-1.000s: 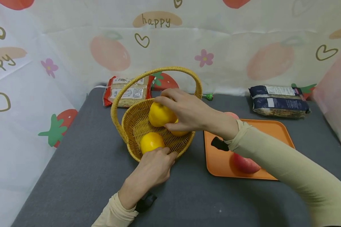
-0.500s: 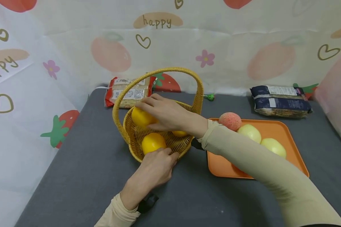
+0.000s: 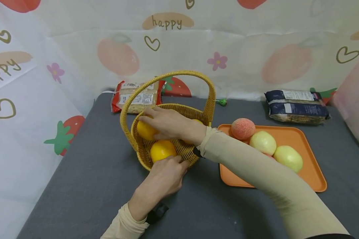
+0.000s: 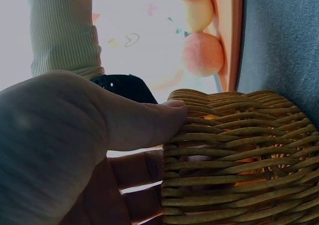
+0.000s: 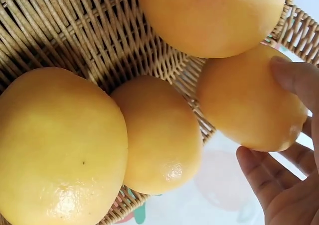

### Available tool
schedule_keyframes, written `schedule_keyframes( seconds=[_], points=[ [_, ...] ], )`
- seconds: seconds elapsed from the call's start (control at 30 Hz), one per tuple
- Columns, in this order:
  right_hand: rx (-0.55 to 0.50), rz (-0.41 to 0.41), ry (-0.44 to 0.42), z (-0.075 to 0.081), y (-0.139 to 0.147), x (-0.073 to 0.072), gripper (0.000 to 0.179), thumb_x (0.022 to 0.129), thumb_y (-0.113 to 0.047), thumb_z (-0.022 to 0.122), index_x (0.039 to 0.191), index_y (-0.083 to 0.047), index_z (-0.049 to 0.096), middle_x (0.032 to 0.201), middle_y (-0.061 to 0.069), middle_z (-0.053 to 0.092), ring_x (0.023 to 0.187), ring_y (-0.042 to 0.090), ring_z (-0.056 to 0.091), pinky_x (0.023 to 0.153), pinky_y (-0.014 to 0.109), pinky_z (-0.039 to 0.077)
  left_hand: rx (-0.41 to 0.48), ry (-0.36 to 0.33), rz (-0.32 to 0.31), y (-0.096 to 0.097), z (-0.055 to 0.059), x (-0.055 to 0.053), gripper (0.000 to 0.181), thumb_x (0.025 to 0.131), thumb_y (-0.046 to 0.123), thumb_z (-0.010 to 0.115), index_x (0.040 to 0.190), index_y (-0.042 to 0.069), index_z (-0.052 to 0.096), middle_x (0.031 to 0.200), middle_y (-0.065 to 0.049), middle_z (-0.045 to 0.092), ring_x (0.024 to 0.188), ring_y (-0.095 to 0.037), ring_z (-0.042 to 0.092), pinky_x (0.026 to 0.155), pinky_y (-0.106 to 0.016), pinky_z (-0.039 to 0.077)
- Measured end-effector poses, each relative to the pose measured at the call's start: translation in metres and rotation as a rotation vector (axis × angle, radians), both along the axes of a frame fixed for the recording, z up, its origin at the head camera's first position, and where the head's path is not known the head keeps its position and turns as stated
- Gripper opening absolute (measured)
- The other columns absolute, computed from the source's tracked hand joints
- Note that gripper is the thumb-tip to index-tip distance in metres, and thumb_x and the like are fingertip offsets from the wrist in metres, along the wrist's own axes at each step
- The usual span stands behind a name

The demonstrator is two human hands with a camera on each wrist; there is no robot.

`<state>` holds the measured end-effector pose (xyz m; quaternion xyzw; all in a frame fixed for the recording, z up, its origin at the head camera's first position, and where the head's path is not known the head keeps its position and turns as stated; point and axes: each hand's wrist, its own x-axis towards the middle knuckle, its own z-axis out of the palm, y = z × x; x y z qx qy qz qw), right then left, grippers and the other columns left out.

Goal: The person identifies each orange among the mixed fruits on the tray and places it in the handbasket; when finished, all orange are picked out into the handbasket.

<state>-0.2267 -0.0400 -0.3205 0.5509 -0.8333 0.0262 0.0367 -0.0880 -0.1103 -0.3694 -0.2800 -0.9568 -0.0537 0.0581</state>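
A wicker basket (image 3: 185, 152) with a tall arched handle stands on the dark table, holding several smooth, round yellow-orange fruits (image 5: 55, 150). My left hand (image 3: 164, 176) grips its near rim; the left wrist view shows the thumb (image 4: 154, 120) on the weave and the fingers across the rim. My right hand (image 3: 175, 122) reaches inside and holds one yellow-orange fruit (image 5: 251, 100) at the basket's left side, thumb on one side and fingertips on the other. Another yellow-orange fruit (image 3: 163, 151) lies nearer the front rim. The right hand and forearm partly cover the other fruits.
Right of the basket, an orange tray (image 3: 315, 176) carries a pink fruit (image 3: 243, 128), pale green fruits (image 3: 263, 142) and a mostly hidden red one. A red-edged package (image 3: 137, 96) lies behind the basket. At the back right is a dark blue package (image 3: 297, 106).
My right hand has moved left within the basket, carrying the yellow-orange fruit to the left side and slightly lower. My left hand stays at the rim. More of the tray now shows.
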Motion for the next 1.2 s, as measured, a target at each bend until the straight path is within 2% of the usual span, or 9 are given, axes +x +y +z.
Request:
schedule_keyframes(
  seconds=[0.27, 0.53, 0.77, 1.0, 1.2],
  points=[
    [0.149, -0.012, -0.101, -0.0026, -0.0072, -0.0035, 0.058, 0.092, -0.029, 0.067, 0.145, -0.019, 0.045, 0.145, 0.006, 0.048, 0.129, 0.027, 0.050, 0.107, 0.036, 0.044, -0.013, -0.005, -0.002, 0.0003, -0.0005, 0.0004, 0.008, 0.092, 0.019, 0.064, 0.093, 0.016, 0.072, 0.080, 0.000, 0.065, 0.067, -0.018, 0.061, 0.058, -0.033, 0.052],
    [0.231, -0.024, -0.181, -0.0056, -0.0079, -0.0065, 0.051, 0.096, -0.025, 0.061, 0.145, -0.021, 0.047, 0.150, 0.006, 0.045, 0.135, 0.026, 0.048, 0.113, 0.037, 0.039, -0.018, -0.015, -0.010, 0.0015, 0.0001, -0.0002, 0.008, 0.092, 0.019, 0.064, 0.094, 0.016, 0.072, 0.082, -0.001, 0.066, 0.068, -0.018, 0.061, 0.058, -0.032, 0.053],
    [0.245, -0.021, -0.132, -0.0051, -0.0059, -0.0078, 0.043, 0.100, -0.021, 0.055, 0.143, -0.023, 0.051, 0.148, 0.008, 0.047, 0.134, 0.028, 0.048, 0.112, 0.038, 0.040, -0.007, 0.000, -0.009, 0.0005, 0.0003, -0.0003, 0.008, 0.093, 0.018, 0.064, 0.094, 0.016, 0.071, 0.081, -0.001, 0.065, 0.067, -0.017, 0.060, 0.058, -0.033, 0.052],
    [0.224, 0.000, -0.097, -0.0053, -0.0055, -0.0071, 0.040, 0.100, -0.019, 0.055, 0.140, -0.023, 0.055, 0.140, 0.008, 0.053, 0.123, 0.027, 0.054, 0.105, 0.035, 0.045, -0.008, -0.012, -0.007, -0.0009, 0.0002, -0.0005, 0.008, 0.093, 0.018, 0.063, 0.095, 0.016, 0.071, 0.082, -0.001, 0.065, 0.067, -0.017, 0.060, 0.058, -0.032, 0.052],
    [0.230, -0.006, -0.087, -0.0054, -0.0067, -0.0060, 0.040, 0.100, -0.018, 0.056, 0.139, -0.023, 0.055, 0.139, 0.008, 0.053, 0.122, 0.026, 0.055, 0.105, 0.035, 0.046, -0.012, -0.007, -0.007, -0.0006, 0.0001, -0.0005, 0.008, 0.093, 0.019, 0.063, 0.095, 0.016, 0.071, 0.082, -0.001, 0.065, 0.066, -0.017, 0.059, 0.057, -0.032, 0.052]
  ],
)
